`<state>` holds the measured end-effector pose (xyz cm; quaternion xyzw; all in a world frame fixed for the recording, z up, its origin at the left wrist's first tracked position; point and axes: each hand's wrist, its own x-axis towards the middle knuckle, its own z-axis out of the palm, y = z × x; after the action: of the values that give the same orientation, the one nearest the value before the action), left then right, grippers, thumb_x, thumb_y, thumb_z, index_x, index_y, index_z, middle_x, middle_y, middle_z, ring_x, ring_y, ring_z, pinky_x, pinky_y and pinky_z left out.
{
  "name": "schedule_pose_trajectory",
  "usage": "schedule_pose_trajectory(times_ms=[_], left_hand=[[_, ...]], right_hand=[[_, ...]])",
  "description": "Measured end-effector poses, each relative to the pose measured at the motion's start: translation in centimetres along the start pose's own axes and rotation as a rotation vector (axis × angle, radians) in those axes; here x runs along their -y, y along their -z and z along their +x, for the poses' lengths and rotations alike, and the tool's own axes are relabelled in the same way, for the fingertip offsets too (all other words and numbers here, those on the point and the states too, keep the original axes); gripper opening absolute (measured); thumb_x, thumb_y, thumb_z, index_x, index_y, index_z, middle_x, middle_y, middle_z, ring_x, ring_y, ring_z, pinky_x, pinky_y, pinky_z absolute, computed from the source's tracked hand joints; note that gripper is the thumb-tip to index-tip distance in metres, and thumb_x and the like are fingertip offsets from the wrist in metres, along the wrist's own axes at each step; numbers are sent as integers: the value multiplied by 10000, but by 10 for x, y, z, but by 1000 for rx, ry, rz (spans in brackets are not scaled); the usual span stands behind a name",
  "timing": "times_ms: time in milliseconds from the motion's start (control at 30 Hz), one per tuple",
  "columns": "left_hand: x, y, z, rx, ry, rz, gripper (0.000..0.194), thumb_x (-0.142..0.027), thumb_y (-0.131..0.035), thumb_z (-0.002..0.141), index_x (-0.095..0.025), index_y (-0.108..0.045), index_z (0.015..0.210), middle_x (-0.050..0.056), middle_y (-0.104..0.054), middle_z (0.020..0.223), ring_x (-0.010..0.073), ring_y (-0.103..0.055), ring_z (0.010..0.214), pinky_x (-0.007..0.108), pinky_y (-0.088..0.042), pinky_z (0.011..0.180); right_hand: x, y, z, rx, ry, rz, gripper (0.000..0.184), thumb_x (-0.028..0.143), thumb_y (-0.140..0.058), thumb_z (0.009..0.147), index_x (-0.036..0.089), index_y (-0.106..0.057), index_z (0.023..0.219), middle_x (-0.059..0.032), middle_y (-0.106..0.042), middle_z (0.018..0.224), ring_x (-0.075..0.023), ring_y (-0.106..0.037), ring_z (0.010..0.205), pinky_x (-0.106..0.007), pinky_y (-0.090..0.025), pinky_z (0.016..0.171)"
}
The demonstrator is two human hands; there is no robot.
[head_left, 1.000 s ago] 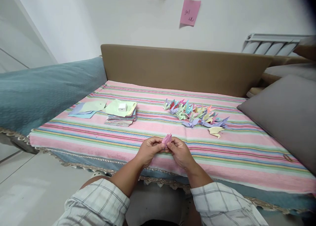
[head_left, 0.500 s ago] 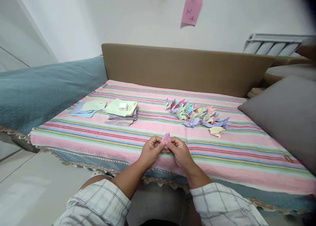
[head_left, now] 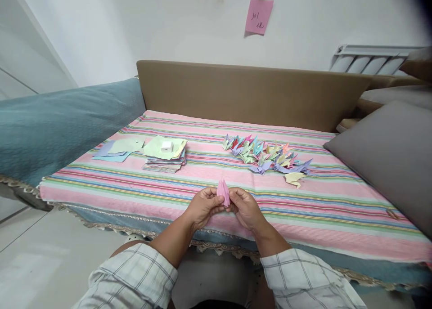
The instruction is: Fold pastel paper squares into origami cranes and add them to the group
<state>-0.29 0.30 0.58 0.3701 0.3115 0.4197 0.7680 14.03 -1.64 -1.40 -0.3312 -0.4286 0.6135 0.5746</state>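
Observation:
A small piece of folded pink paper [head_left: 222, 192] stands between my hands, its narrow tip pointing away from me. My left hand [head_left: 205, 206] pinches its left side, thumb lying across the front. On the right edge, the thumb and fingers of my right hand [head_left: 243, 206] close on the same paper. Beyond my hands to the right lies a cluster of folded paper cranes [head_left: 259, 151] in many colours. A pale yellow crane [head_left: 294, 178] rests nearest to my right hand.
A stack of coloured paper [head_left: 164, 163] with a small white block [head_left: 166, 146] on top sits left on the striped cloth [head_left: 209, 129]. Loose sheets [head_left: 118, 149] lie beside it. A grey cushion [head_left: 391, 156] fills the right side, and a brown backrest [head_left: 249, 95] stands behind.
The pink paper has turned in my hands and now shows a taller, narrower folded shape. My right thumb has shifted from its front to the right edge.

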Motion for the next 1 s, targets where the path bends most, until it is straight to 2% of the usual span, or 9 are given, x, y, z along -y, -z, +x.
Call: schedule_pose_trajectory(times_ms=[133, 233, 333, 500, 633, 733, 867, 1000], left_hand=[[0, 0, -2, 73, 51, -3, 377, -308, -825, 542, -124, -579, 760, 18, -645, 666, 118, -632, 620, 164, -482, 524], [0, 0, -3, 79, 73, -1, 378, -300, -830, 529, -126, -596, 769, -3, -617, 676, 76, -579, 579, 145, -464, 488], [0, 0, -3, 69, 63, 15, 372, -302, -828, 529, -135, -595, 766, -32, -573, 664, 34, -501, 507, 119, -411, 422], [-1, 4, -1, 83, 55, 111, 359, -333, -804, 569, -140, -571, 763, -24, -564, 645, 29, -457, 481, 111, -346, 390], [-2, 7, 0, 87, 68, 179, 371, -351, -808, 553, -133, -562, 725, -25, -560, 605, 31, -442, 466, 122, -334, 395], [-2, 8, 1, 86, 63, 196, 363, -352, -809, 546, -127, -575, 709, -15, -575, 605, 34, -448, 468, 128, -328, 400], [-3, 7, 0, 75, 65, 203, 353, -347, -818, 524, -120, -599, 682, -8, -589, 597, 35, -452, 456, 136, -319, 400], [-5, 8, 0, 65, 73, 212, 341, -333, -830, 497, -120, -611, 645, -14, -579, 556, 33, -442, 432, 142, -320, 397]], right_hand=[[0, 2, 1, -34, 34, -68, 226, 407, -658, 740, 206, -616, 833, 33, -567, 617, -92, -498, 517, -225, -435, 511], [2, 3, 0, -78, 120, -164, 237, 352, -679, 722, 222, -589, 898, 13, -600, 755, -110, -551, 648, -231, -467, 594], [6, 3, -2, -75, 234, -341, 246, 285, -673, 718, 233, -566, 933, -16, -600, 881, -136, -573, 772, -260, -483, 685], [16, 6, -4, -29, 480, -722, 387, 194, -592, 738, 263, -562, 1117, -66, -523, 1078, -180, -541, 912, -294, -486, 694], [22, 10, -4, 11, 552, -891, 442, 174, -563, 743, 277, -561, 1173, -75, -518, 1095, -200, -526, 959, -341, -486, 761], [24, 12, -5, 14, 561, -917, 434, 191, -580, 748, 278, -566, 1173, -80, -522, 1101, -209, -525, 965, -362, -481, 791], [23, 12, -5, 13, 547, -855, 398, 223, -607, 754, 271, -571, 1148, -74, -531, 1078, -199, -528, 938, -325, -480, 748], [21, 11, -5, -24, 527, -780, 304, 237, -642, 731, 252, -587, 1030, -37, -542, 942, -151, -518, 783, -281, -453, 673]])
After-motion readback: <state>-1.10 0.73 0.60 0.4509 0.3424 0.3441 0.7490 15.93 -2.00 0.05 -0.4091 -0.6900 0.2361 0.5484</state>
